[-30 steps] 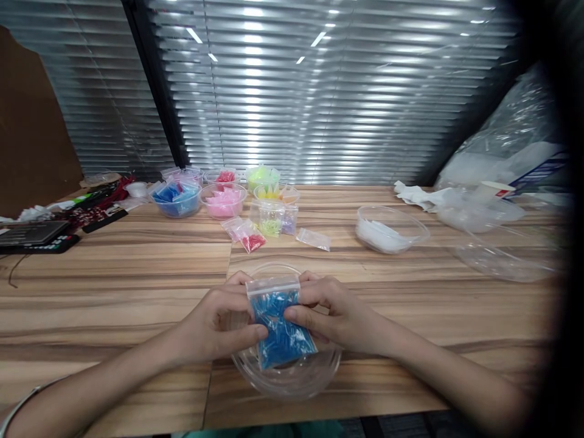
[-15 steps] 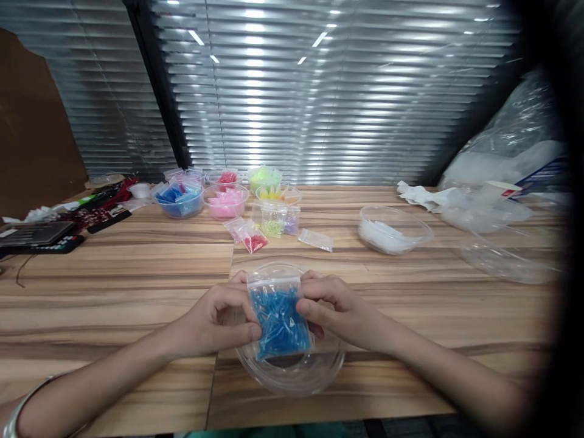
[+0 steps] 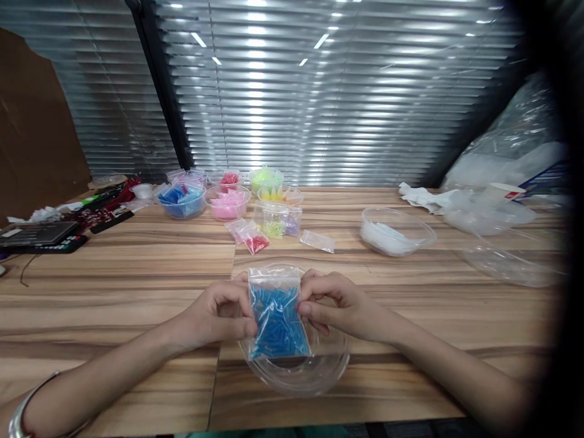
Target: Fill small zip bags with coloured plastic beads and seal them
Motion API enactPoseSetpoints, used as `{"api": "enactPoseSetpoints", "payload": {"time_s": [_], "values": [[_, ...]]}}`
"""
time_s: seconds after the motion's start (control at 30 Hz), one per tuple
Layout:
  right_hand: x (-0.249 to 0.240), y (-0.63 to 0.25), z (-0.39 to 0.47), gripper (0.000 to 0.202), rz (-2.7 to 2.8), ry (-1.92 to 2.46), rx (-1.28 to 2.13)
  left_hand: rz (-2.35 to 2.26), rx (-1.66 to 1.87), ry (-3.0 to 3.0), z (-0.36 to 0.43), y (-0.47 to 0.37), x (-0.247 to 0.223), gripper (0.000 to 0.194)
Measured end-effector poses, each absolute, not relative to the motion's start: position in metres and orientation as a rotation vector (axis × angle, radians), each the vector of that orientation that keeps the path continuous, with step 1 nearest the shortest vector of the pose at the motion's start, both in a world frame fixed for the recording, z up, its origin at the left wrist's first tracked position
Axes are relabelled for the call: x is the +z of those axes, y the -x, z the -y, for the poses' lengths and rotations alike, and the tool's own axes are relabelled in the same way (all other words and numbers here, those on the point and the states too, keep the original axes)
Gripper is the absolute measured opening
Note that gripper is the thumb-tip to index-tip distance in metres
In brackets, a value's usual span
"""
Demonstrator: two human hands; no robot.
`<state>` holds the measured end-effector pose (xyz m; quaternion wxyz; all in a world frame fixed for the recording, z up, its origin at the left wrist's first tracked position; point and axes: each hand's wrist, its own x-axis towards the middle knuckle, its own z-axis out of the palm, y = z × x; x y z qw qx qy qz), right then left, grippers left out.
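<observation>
A small clear zip bag (image 3: 279, 319) full of thin blue tube-like pieces is held up between both hands. My left hand (image 3: 221, 313) pinches its left edge, thumb in front and fingers behind. At the right edge, my right hand (image 3: 335, 304) grips the bag between thumb and fingers. The white zip strip runs across the top, and the bag looks closed. Directly beneath is a round clear plastic bowl (image 3: 319, 380) on the wooden table, partly hidden by the bag and hands.
Beyond lie a bag of red pieces (image 3: 256, 243) and an empty-looking zip bag (image 3: 318, 241). Bowls of blue packets (image 3: 182, 205) and pink packets (image 3: 227, 210) stand at the back. A clear container of white bags (image 3: 396, 234) sits right. A dark device (image 3: 41, 236) lies far left.
The bag has straightened from a slight tilt to nearly upright, and its blue pieces have spread flatter. Both hands keep their hold at its sides.
</observation>
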<state>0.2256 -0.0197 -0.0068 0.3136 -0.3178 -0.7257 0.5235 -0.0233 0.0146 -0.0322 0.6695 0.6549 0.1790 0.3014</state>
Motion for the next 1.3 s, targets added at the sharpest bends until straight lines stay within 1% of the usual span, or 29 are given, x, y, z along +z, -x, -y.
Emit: {"api": "enactPoseSetpoints", "payload": {"time_s": [0.2, 0.27, 0.33, 0.47, 0.57, 0.73, 0.93, 1.13, 1.3], "values": [[-0.006, -0.225, 0.019, 0.025, 1.915, 0.821, 1.329, -0.406, 0.657, -1.419, -0.012, 0.021, -0.037, 0.006], [-0.007, -0.225, 0.02, 0.025, 1.912, 0.829, 1.312, -0.401, 0.659, -1.351, -0.011, 0.021, -0.04, 0.009], [-0.012, -0.225, 0.021, 0.023, 1.847, 0.839, 1.381, -0.428, 0.698, -1.35, -0.01, 0.021, -0.041, 0.011], [-0.022, -0.227, 0.019, 0.018, 1.468, 0.74, 1.594, -0.513, 0.813, -1.37, -0.008, 0.018, -0.038, 0.014], [-0.02, -0.229, 0.015, 0.021, 1.137, 0.682, 1.588, -0.538, 0.853, -1.333, -0.008, 0.015, -0.035, 0.017], [-0.017, -0.23, 0.002, 0.027, 0.751, 0.573, 1.591, -0.582, 0.999, -1.187, -0.009, 0.012, -0.038, 0.014], [-0.05, -0.237, -0.021, 0.029, 0.498, 0.667, 1.659, -0.626, 1.041, -1.169, -0.012, 0.012, -0.04, 0.013], [-0.064, -0.238, -0.028, 0.031, 0.511, 0.738, 1.671, -0.583, 1.026, -1.114, -0.01, 0.012, -0.04, 0.013], [-0.065, -0.233, -0.024, 0.026, 0.753, 0.899, 1.483, -0.575, 1.066, -1.103, -0.015, 0.011, -0.041, 0.015]]}}
